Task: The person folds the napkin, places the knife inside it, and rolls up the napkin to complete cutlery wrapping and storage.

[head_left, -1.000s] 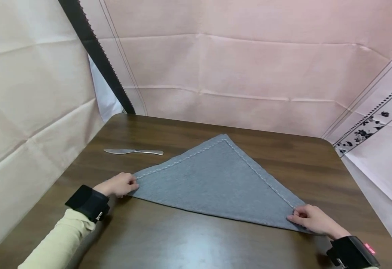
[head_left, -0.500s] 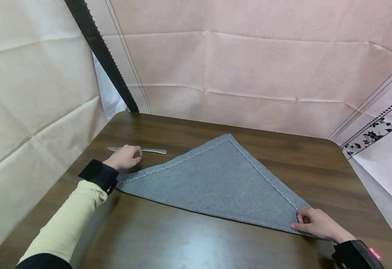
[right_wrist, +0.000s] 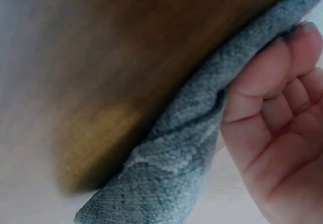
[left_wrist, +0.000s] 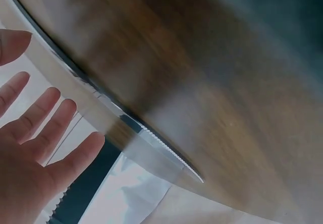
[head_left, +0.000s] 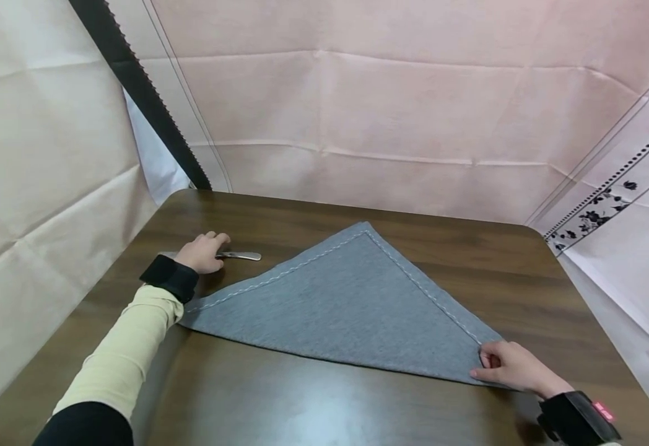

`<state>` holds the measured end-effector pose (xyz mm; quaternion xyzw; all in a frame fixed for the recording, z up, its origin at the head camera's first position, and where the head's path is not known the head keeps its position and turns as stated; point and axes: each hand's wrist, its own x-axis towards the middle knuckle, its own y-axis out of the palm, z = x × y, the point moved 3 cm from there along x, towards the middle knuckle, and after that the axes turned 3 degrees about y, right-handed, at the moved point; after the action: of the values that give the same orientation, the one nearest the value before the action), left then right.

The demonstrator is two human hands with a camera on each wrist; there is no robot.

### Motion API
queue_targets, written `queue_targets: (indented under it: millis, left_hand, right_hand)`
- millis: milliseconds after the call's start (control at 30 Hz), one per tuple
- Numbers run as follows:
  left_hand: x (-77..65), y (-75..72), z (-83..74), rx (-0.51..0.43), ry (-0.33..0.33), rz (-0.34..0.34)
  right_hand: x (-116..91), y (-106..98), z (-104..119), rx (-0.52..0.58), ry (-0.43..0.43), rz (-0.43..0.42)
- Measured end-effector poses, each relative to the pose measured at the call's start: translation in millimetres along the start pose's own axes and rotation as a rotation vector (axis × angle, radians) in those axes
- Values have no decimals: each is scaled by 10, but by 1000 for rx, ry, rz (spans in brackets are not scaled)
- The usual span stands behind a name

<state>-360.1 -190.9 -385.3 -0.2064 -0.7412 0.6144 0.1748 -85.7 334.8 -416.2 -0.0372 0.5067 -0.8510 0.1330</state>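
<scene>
A blue-grey cloth napkin [head_left: 335, 310], folded to a triangle with white stitching along two edges, lies on the brown table. Its right corner is pinched between the thumb and curled fingers of my right hand [head_left: 511, 367]; the right wrist view shows that napkin corner [right_wrist: 171, 148] bunched beside the fingers. At the far left, my left hand [head_left: 202, 253] is over a silver table knife [head_left: 242, 255], covering its middle in the head view. From the left wrist, the left fingers [left_wrist: 50, 120] look spread beside the serrated knife [left_wrist: 108, 103], with a gap between them and it.
The wooden table [head_left: 246, 396] has rounded far corners. Pale fabric [head_left: 391, 111] hangs behind it and at both sides, with a dark strip [head_left: 140, 93] at left and a floral border [head_left: 609, 204] at right. The left forearm passes over the napkin's left corner.
My left hand has let go of the napkin's left corner and moved away across the table to the knife, its fingers spreading. My right hand keeps its pinch on the right corner.
</scene>
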Motion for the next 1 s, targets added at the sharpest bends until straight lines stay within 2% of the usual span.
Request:
queue_targets:
  millis: [200,467,833,1000]
  left_hand:
    - [11,76,105,67,-24,31]
    - [93,111,148,185,-48,36]
    - [222,67,45,243,-2,64]
    - [297,98,1,255,2,83]
  right_hand:
    - [32,1,27,-8,-7,2]
    - [50,17,31,5,5,21]
    - [39,-13,33,-2,34,30]
    - [25,-21,31,-2,38,23]
